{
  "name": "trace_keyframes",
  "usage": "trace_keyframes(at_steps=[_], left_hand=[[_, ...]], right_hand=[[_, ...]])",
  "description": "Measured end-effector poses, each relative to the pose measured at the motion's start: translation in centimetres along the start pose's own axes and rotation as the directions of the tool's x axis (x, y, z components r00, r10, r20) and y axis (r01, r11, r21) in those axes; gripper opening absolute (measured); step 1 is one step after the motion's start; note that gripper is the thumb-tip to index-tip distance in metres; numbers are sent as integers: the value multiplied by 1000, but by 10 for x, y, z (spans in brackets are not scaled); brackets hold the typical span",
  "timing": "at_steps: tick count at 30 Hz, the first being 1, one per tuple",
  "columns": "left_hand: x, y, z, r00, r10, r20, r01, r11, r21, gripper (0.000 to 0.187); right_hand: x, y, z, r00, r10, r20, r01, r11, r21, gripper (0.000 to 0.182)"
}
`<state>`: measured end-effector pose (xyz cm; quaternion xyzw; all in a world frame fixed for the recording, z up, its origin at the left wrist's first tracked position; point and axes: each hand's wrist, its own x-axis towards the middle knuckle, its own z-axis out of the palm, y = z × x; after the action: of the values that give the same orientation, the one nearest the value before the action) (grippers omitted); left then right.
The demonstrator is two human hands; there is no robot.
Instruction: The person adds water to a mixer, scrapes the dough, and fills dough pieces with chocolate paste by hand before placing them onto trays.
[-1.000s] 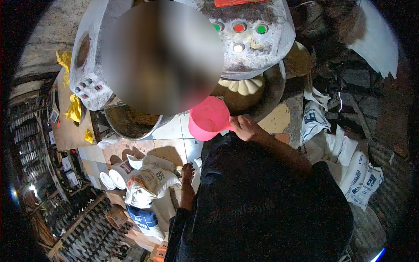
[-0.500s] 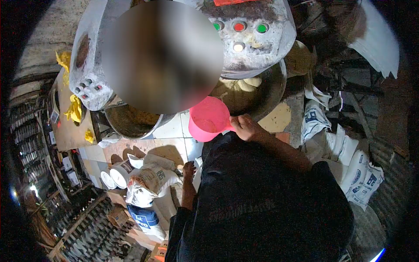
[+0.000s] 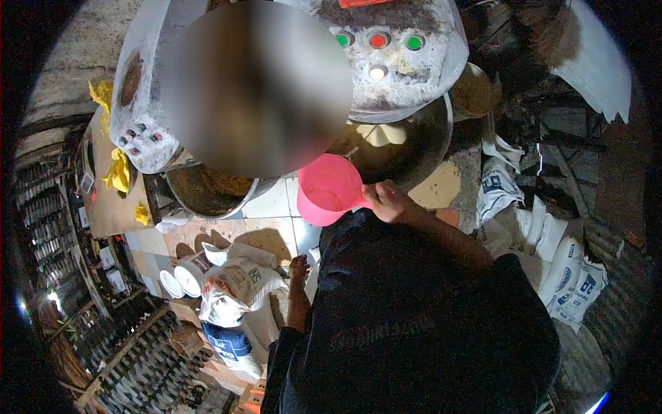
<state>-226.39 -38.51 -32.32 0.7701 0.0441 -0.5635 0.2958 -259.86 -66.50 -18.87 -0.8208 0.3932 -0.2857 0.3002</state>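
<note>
My right hand [image 3: 386, 201] is closed round the handle of a pink dipper [image 3: 329, 191], held in front of my body by a large metal bowl [image 3: 441, 141]. Pale dough [image 3: 380, 134] shows in that bowl, below a machine head [image 3: 407, 76] with green and red buttons. Down at my side hangs my left hand [image 3: 298, 268], near the white sacks; its fingers are too small and dark to read. A blurred round patch hides the area above the dipper.
Further left, a second mixer bowl [image 3: 210, 193] holds brownish material. Yellow cloths [image 3: 118, 171] lie on a wooden table [image 3: 103, 207]. Stacked sacks [image 3: 238, 286] and white buckets [image 3: 188, 276] stand on the tiled floor. More sacks [image 3: 569, 283] are at the right.
The dough in the large bowl has shifted slightly and changed shape. My hands and the pink dipper have barely moved.
</note>
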Motion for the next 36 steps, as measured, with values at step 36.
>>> trace_keyframes(at_steps=[36], left_hand=[[-9,-4,6,999,38,11,-39,998,48,31]], right_hand=[[5,-13,-6,960,192,205,-182,981,-66,19]])
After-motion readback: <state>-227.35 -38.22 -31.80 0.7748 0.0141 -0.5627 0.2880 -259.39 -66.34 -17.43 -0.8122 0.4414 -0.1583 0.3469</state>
